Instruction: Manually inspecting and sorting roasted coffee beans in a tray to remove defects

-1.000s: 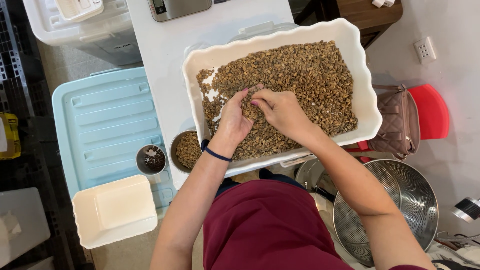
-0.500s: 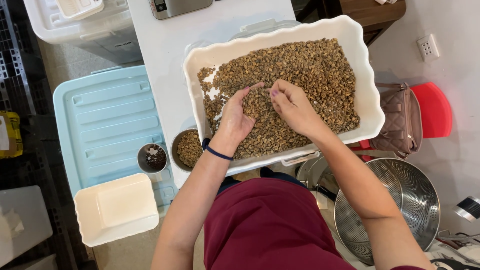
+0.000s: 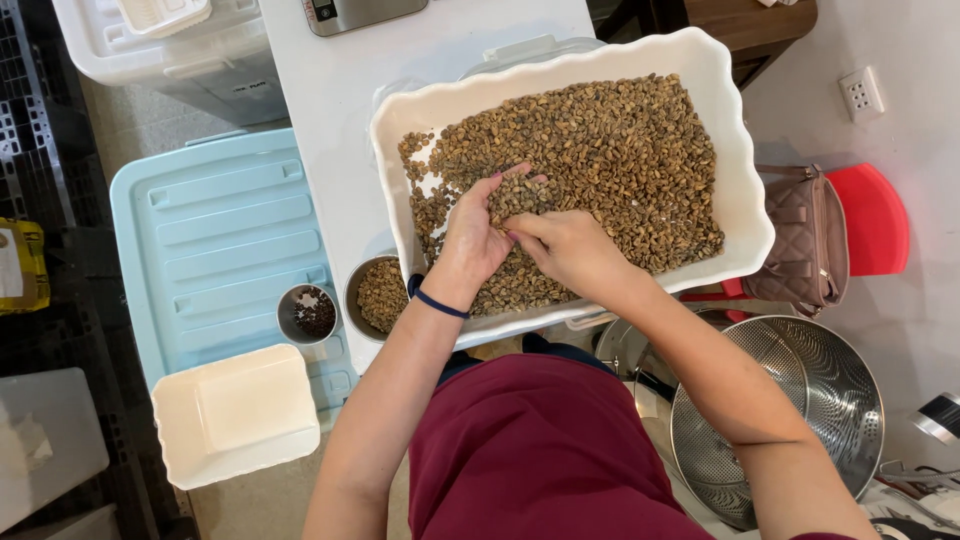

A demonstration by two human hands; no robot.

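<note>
While the left hand is cupping a heap of beans, the right hand is pinching some (tray rim overhanging the table edge)

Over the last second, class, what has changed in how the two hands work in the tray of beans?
The left hand turned palm-up and now cups a small heap of beans. The right hand, apart from it half a second ago, has closed in beside it again. The white tray, the two small bowls and the blue lid stayed put.
</note>
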